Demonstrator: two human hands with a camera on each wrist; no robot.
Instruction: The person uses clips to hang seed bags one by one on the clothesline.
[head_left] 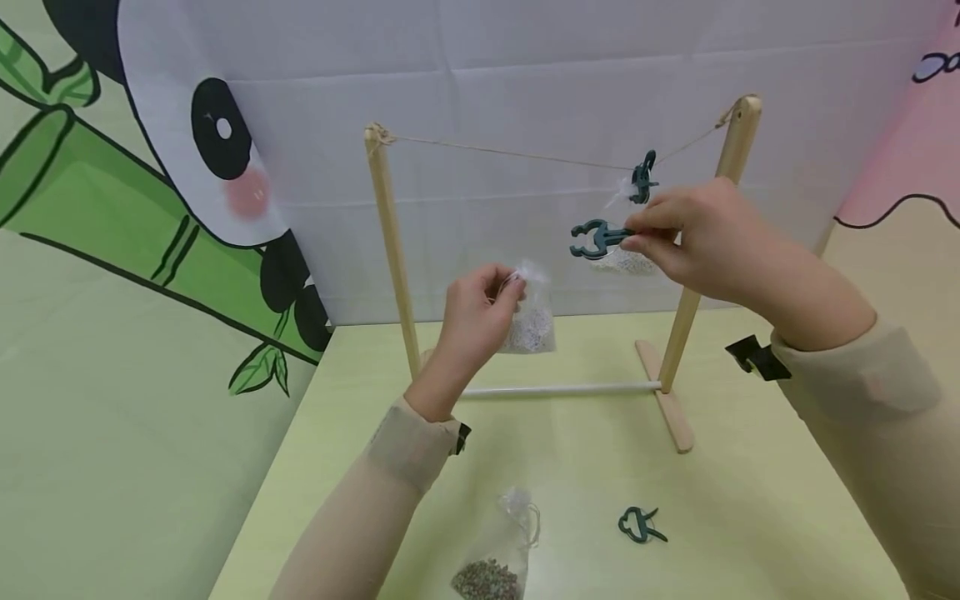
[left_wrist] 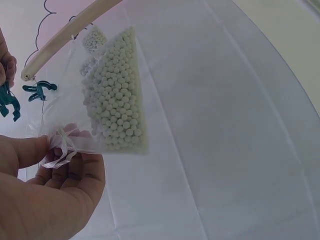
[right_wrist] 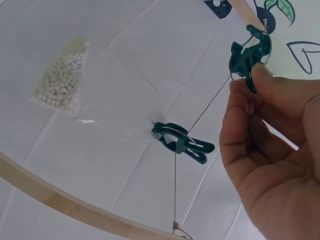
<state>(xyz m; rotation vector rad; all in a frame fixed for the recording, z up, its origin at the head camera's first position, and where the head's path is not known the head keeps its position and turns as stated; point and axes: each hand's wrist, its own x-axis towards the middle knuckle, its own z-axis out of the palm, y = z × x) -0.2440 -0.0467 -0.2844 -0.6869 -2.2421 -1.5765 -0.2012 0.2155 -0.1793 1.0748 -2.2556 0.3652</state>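
Clear pouch (head_left: 529, 321) w/ white beads, pinched top in left hand (head_left: 480, 312).

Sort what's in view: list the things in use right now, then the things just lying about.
In use:
- left hand pinching the bag of white beads
- right hand squeezing the green clip
- string on the wooden rack
- hung bag under its clip

Lying about:
- bag of dark grains on the table
- spare clip
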